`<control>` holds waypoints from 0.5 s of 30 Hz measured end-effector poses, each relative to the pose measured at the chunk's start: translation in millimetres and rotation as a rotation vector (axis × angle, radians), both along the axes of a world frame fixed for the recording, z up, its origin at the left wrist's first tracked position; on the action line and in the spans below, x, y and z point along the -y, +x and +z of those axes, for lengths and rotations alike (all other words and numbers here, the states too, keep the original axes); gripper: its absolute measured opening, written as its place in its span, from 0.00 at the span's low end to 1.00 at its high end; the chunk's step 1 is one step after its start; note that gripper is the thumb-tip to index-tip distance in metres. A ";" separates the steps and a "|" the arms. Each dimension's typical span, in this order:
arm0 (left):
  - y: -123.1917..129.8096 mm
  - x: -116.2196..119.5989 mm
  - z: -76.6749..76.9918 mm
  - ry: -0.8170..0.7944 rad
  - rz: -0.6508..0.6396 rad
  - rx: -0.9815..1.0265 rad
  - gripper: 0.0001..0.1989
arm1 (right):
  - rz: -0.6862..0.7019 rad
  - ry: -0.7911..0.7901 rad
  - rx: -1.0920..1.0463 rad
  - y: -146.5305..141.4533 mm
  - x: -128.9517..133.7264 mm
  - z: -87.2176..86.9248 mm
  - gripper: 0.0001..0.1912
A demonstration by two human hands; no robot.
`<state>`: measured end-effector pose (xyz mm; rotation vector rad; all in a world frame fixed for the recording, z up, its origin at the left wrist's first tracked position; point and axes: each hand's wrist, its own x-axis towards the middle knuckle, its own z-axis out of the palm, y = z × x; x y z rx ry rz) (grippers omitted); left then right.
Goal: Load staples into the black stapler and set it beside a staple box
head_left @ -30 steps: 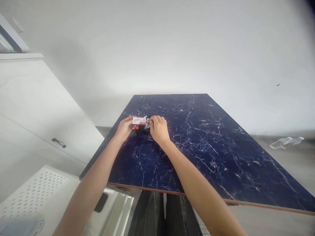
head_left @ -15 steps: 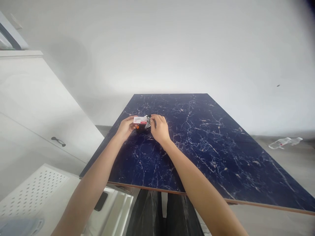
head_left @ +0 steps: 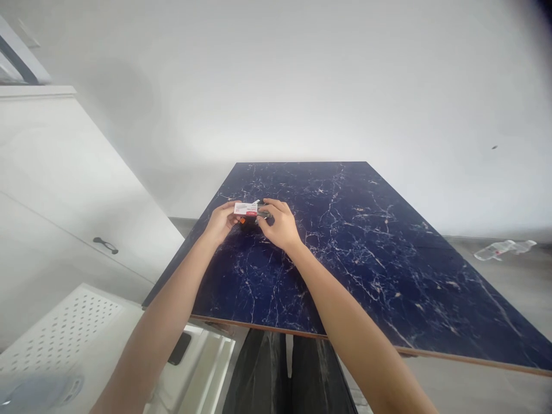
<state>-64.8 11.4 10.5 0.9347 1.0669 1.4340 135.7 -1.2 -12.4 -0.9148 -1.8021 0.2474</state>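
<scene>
A small white box with a red band is held by my left hand, whose fingers close on its left end. My right hand is at the box's right end, with its thumb and fingers around a small dark and silvery item too small to make out. Just below the box, close to my left fingertips, shows a small orange thing. Both hands are over the left part of the blue marbled table.
A white cabinet with a dark handle stands at the left. Below it are a perforated white surface and a dark phone-like object. A clear plastic bottle lies on the floor at the right.
My right thumb and fingers have shifted left and now reach the right end of the box. My left hand still holds the box. The view has moved slightly.
</scene>
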 end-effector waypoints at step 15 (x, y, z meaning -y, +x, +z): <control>1.7 -0.5 -0.4 -0.019 -0.010 0.052 0.11 | 0.068 -0.251 -0.719 -1.3 -3.1 15.4 0.08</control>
